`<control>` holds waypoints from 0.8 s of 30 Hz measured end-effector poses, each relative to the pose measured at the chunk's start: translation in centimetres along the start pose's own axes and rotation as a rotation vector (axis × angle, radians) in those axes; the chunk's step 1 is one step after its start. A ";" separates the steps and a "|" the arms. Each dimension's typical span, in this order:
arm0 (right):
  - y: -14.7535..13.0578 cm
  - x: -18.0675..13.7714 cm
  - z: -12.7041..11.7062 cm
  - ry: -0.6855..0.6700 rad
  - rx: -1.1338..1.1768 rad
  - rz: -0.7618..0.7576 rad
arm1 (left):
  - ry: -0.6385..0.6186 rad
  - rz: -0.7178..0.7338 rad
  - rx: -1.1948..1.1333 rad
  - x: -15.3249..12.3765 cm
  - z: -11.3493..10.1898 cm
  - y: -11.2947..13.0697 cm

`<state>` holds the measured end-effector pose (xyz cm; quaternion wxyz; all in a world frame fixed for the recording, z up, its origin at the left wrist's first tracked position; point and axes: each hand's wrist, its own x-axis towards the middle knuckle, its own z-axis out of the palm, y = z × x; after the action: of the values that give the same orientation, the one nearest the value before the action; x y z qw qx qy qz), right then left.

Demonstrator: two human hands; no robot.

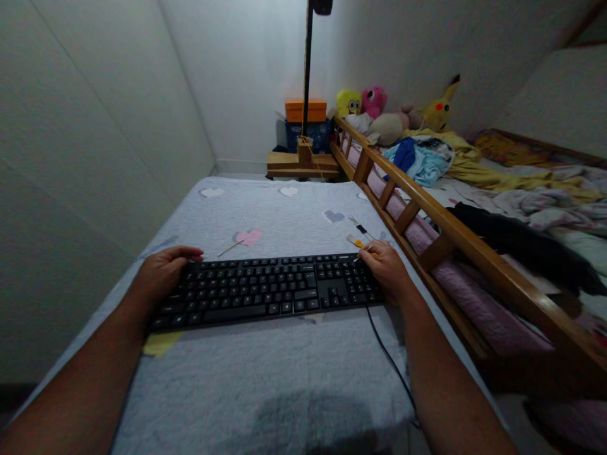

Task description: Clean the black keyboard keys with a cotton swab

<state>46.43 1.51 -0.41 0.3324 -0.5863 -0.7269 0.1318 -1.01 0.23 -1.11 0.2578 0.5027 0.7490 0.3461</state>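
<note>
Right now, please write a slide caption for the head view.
Left hand and right hand rest on the ends of a black keyboard on a grey blanket.

The room is dim, with soft light on the far wall [246,76]. Edges bend from wide-angle distortion, and a shadow falls on the bed cover [303,417] near the camera.

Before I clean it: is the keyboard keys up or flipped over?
Keys up: the keyboard lies flat on the grey cover, key rows showing, left hand and right hand at its ends.
</note>
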 end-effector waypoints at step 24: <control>1.8 -0.1 -0.8 0.092 -0.012 0.085 | -0.015 -0.009 -0.011 0.4 0.1 -0.4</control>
<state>48.35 1.74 -0.89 0.3558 -0.6241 -0.6861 0.1144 -1.35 0.54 -1.46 0.2677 0.5003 0.7475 0.3453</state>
